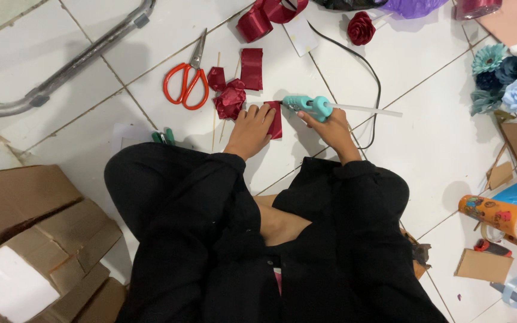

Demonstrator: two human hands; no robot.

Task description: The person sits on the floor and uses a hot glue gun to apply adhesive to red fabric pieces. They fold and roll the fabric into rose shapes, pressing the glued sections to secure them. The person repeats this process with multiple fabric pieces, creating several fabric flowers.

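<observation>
1. Head view looks down on a person sitting on the white tiled floor (450,149), both arms in black sleeves reaching far forward.
2. The left hand (251,127) lies flat, fingers spread and pressing down on a dark red ribbon piece (276,119) on the floor; it is not closed around anything.
3. The right hand (329,125) is clamped around the handle of a teal glue gun (307,106), whose nozzle points left at the top edge of that ribbon piece. A clear glue stick (366,109) juts out to the right, and a black cord (373,78) loops away behind.
4. The ribbon looks thin, light, limp and somewhat slick, so it would likely slide or curl unless pinned flat; holding it at an edge away from the nozzle seems safest.
5. The gun looks rigid and light, best gripped at the handle, since the tip is probably hot.
6. Just left lie more folded ribbon pieces (234,90), thin wooden sticks (215,101) and orange-handled scissors (186,81).
7. A finished red ribbon rose (361,28) sits further away.
</observation>
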